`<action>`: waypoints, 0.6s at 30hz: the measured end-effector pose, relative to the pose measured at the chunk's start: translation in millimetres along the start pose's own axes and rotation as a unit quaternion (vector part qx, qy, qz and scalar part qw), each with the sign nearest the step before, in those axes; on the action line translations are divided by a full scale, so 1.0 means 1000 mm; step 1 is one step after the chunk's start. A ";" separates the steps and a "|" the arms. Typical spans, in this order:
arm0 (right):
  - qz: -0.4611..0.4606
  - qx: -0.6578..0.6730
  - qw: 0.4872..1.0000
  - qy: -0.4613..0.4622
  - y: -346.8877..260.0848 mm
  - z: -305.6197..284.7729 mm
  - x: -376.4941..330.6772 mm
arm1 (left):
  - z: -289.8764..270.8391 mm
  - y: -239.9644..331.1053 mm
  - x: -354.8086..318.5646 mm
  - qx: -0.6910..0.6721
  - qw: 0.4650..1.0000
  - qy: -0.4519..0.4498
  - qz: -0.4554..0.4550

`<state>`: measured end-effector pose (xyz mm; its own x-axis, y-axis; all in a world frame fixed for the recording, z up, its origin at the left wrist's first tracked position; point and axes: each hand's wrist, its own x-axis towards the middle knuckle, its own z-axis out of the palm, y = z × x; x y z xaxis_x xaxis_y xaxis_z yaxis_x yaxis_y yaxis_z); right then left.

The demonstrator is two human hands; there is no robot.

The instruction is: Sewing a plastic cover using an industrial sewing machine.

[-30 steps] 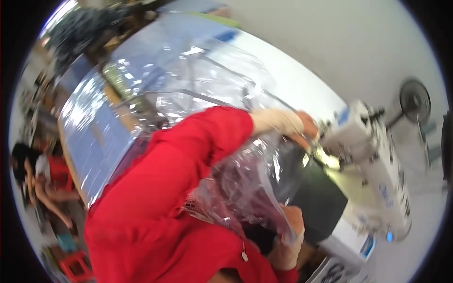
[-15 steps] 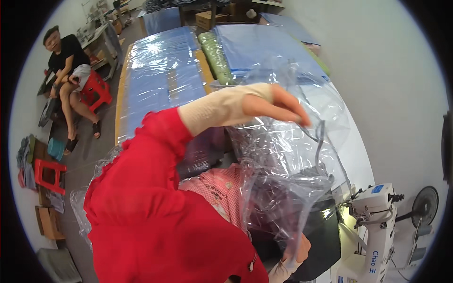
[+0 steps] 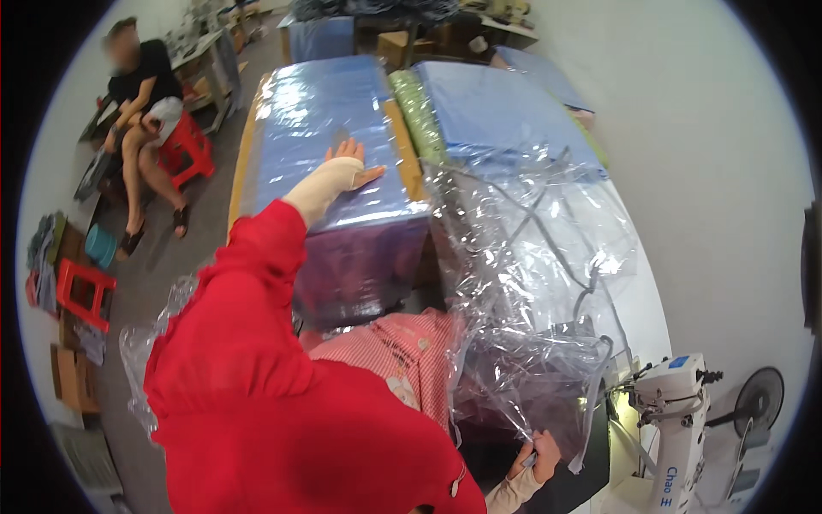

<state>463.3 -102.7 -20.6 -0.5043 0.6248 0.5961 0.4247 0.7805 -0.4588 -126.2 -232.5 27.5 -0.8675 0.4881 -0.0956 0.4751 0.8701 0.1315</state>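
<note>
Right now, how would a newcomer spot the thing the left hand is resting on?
Start at the long table along the white wall, then look to its left. There stands a tall stack of blue fabric wrapped in glossy clear film, with the left hand flat on top. Unlike the unwrapped blue stack beside it, it shines.

Two hands: left hand flat on the blue stack, right hand pinching one clear plastic sheet. One white sewing machine near right. Two red stools far left. One seated person.
</note>
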 end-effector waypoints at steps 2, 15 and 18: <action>0.000 0.003 1.000 0.013 -0.002 -0.003 0.003 | 0.004 0.020 -0.010 -0.065 0.975 0.196 0.079; 0.010 0.013 1.000 -0.006 -0.004 -0.001 0.000 | 0.035 0.171 -0.110 -0.229 0.865 0.324 0.307; -0.009 0.017 1.000 -0.001 -0.002 -0.001 0.000 | 0.042 0.162 -0.109 -0.261 0.848 0.351 0.299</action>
<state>463.2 -104.7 -19.0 -0.5131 0.6112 0.6026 0.3899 0.7915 -0.4707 51.5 -142.5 18.1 -0.4562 0.5101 0.7291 0.8897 0.2438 0.3861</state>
